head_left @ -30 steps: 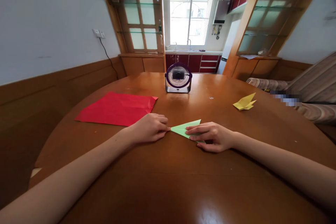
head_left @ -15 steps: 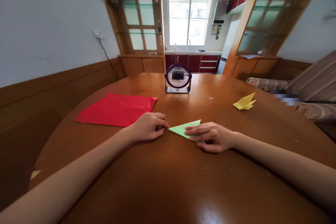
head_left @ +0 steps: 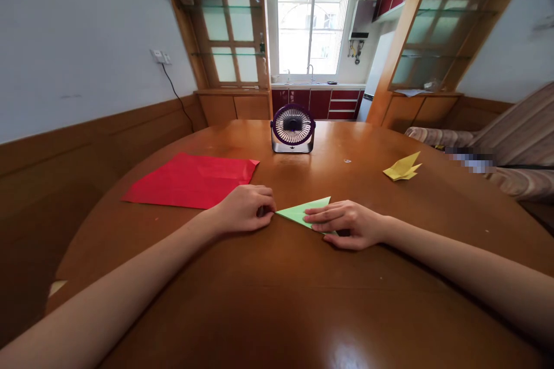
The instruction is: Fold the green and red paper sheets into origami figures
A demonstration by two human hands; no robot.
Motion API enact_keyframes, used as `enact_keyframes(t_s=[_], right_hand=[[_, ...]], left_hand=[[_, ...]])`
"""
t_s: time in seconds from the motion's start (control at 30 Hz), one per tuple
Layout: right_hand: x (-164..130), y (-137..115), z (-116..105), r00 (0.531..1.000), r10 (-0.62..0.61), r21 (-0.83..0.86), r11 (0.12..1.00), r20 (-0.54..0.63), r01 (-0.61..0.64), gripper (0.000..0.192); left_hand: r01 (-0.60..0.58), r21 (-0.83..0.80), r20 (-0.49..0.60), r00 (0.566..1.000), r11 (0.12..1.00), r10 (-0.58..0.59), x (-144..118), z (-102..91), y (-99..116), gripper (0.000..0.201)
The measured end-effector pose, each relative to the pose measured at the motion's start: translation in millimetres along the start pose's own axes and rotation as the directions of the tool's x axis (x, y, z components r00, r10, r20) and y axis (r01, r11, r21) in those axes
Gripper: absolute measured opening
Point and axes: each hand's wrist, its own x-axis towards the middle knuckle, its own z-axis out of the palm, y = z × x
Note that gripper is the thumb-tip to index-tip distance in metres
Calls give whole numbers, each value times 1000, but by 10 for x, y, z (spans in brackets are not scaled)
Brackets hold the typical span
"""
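Paper (head_left: 296,213) (on table (head_left: 277,311)) before fan (head_left: 292,125)

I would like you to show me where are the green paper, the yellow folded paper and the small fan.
Green paper (head_left: 298,211): head view, uncovered left part.
Yellow folded paper (head_left: 400,168): head view, its middle.
Small fan (head_left: 292,125): head view, centre of the round front.

Nothing in view can be read. The fan (head_left: 293,125) bears a dark mark (head_left: 292,148) low on the front of its stand (head_left: 304,149) — too small to tell whether it is lettering or an emblem. The wall unit (head_left: 362,16) beside the window (head_left: 294,29) has a dark strip (head_left: 359,36) along its bottom — any characters there are illegible.
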Motion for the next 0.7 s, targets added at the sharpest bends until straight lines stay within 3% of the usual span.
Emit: enact_keyframes(t_s=[0.33, 0.7], right_hand=[[11, -1, -4, 1000, -4, 3, 1000, 3, 4, 34], [-2, 9, -2, 1000, -1, 12, 1000, 11, 1, 34]], left_hand=[[-168, 330, 104, 985, 929, 141, 50, -68, 91, 20], [-257, 438, 152, 966, 861, 212, 112, -56, 167, 26]])
